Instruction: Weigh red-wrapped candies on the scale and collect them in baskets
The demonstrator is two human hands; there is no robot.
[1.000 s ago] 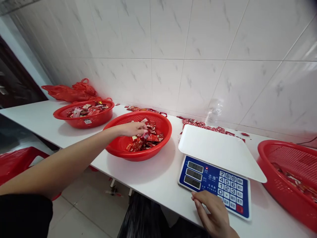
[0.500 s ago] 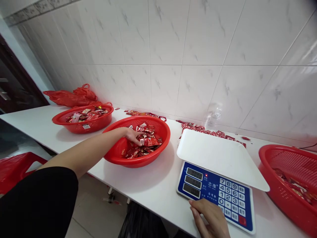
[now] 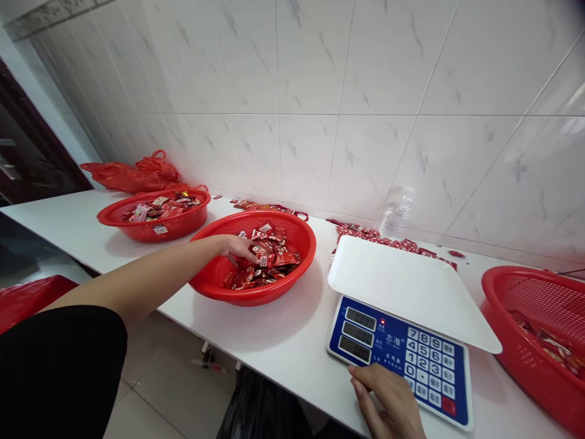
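My left hand reaches into the middle red basket, its fingers curled around red packets on the pile; the fingertips are partly hidden. Near the table's front edge, my right hand rests by the lower edge of the blue and white scale. Its fingers are bent together, with nothing visible in them. The scale's white tray bears no packets, and its displays seem to read zeros.
Another red basket with packets stands at the left, before red plastic bags. A third basket is at the right edge. Loose packets and a clear plastic container lie along the tiled wall. A black bag hangs below.
My left hand has shifted slightly left and up within the basket, and the packets beside it have moved. My right hand is almost unchanged. The view has tilted a little.
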